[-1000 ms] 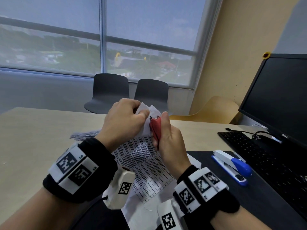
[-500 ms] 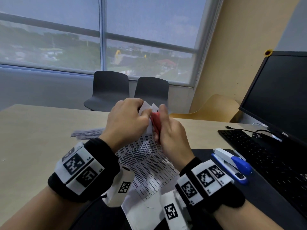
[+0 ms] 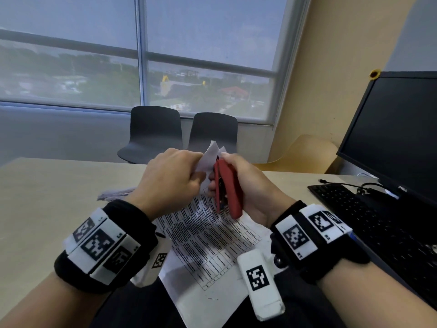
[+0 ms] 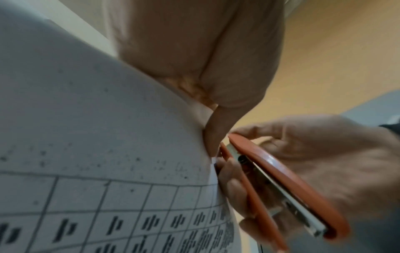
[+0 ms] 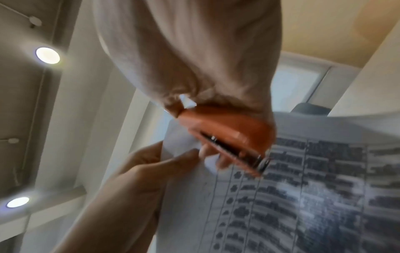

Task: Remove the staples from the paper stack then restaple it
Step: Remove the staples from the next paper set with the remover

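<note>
Paper stack (image 3: 208,235) held up over the surface (image 3: 47,197), top corner pinched in left hand (image 3: 170,178); red stapler (image 3: 228,190) gripped by right hand (image 3: 255,192), nose at that corner. Best worked by bracing sheets flat and levering gently, avoiding tears. No containers in view.

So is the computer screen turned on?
No, the Dell monitor at the right of the desk shows a plain black screen.
</note>
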The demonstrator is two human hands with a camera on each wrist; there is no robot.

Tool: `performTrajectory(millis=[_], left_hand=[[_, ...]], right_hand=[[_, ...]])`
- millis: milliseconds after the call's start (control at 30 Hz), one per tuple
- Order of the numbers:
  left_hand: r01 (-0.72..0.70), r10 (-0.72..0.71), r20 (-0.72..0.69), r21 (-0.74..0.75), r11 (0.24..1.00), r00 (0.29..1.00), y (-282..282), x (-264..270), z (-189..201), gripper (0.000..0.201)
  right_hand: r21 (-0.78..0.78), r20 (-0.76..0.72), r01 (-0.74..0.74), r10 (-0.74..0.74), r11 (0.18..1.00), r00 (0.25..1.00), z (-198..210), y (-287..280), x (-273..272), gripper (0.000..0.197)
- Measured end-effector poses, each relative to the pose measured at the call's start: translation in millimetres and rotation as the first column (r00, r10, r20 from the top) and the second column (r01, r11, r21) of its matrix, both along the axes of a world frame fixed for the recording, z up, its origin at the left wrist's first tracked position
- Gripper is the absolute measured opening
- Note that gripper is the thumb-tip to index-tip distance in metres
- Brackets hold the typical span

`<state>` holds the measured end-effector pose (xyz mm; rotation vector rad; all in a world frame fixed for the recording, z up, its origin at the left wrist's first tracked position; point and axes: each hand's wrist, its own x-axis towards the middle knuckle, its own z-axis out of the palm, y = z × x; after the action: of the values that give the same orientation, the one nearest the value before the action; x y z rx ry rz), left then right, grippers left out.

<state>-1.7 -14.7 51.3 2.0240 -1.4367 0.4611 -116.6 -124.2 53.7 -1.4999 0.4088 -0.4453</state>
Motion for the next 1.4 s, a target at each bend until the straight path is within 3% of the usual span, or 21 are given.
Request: performTrajectory(millis=[100, 233, 267, 333, 433, 533, 600, 667, 833, 967, 1000, 1100, 1167, 1233, 1300, 1400], left_hand=[[0.005, -0.005, 0.000, -0.019, 1.000, 1.000, 0, -5, -1, 0.028], [0.048, -0.050, -0.101, -0.031, 0.998, 0.994, 0, -6, -1, 0.041], [0.052, -0.057, -0.135, -0.043, 0.998, 0.989, 1, -5, -2, 0.042], [0.052, -0.062, -0.188, -0.054, 0.997, 0.980, 1, -2, -1, 0.031], [0.045, -0.054, -0.209, -0.048, 0.998, 0.976, 0, -3, -1, 0.020], [0.019, -0.028, -0.187, -0.049, 0.999, 0.982, -1, -8, -1, 0.025], [-0.009, 0.001, -0.174, -0.044, 0.999, 0.985, -2, -11, -1, 0.030], [-0.021, 0.017, -0.173, -0.025, 0.999, 0.985, -4, -13, -1, 0.029], [-0.105, 0.105, -0.083, 0.003, 0.994, 0.991, -9, -21, -2, 0.037], [-0.141, 0.138, 0.058, 0.053, 0.989, 0.989, -10, -31, -10, 0.024], [-0.145, 0.139, 0.093, 0.066, 0.987, 0.986, -10, -34, -11, 0.023], [-0.142, 0.129, 0.161, 0.075, 0.987, 0.978, -10, -40, -9, 0.022], [-0.140, 0.124, 0.174, 0.079, 0.987, 0.977, -9, -40, -7, 0.024], [-0.136, 0.117, 0.175, 0.101, 0.986, 0.978, -9, -39, -7, 0.017], [-0.144, 0.122, 0.163, 0.127, 0.981, 0.979, -8, -38, -7, 0.014], [-0.188, 0.165, 0.153, 0.149, 0.971, 0.974, -8, -35, -5, 0.021]], right_hand=[[0.068, -0.009, 0.122, -0.122, 0.990, 0.992, 0, 1, 8, 0.058], [0.155, 0.040, 0.273, -0.282, 0.950, 0.959, -3, 3, 19, 0.058], [0.134, 0.047, 0.299, -0.308, 0.945, 0.950, -4, 2, 22, 0.059], [-0.148, 0.046, 0.378, -0.375, 0.914, 0.926, -7, -4, 25, 0.063], [-0.589, 0.094, 0.383, -0.410, 0.712, 0.907, -8, -7, 16, 0.070], [-0.775, 0.156, 0.375, -0.421, 0.509, 0.894, -13, -10, 10, 0.064], [-0.882, 0.232, 0.379, -0.443, 0.280, 0.866, -17, -12, 7, 0.058], [-0.936, 0.244, 0.332, -0.466, 0.117, 0.851, -14, -9, 3, 0.052], [-0.984, 0.177, 0.130, -0.590, -0.122, 0.788, 0, -4, -1, 0.049], [-0.946, 0.179, -0.062, -0.674, -0.318, 0.717, -1, -4, -4, 0.057], [-0.934, 0.157, -0.125, -0.696, -0.336, 0.701, 0, -5, -9, 0.057], [-0.917, 0.029, -0.265, -0.713, -0.298, 0.701, 1, -21, -28, 0.047], [-0.917, -0.028, -0.303, -0.718, -0.258, 0.696, 1, -31, -41, 0.052], [-0.937, -0.088, -0.308, -0.737, -0.167, 0.670, -3, -43, -51, 0.055], [-0.966, -0.172, -0.259, -0.751, 0.002, 0.638, -14, -59, -58, 0.057], [-0.912, -0.406, -0.233, -0.665, 0.336, 0.627, -29, -82, -65, 0.070]])
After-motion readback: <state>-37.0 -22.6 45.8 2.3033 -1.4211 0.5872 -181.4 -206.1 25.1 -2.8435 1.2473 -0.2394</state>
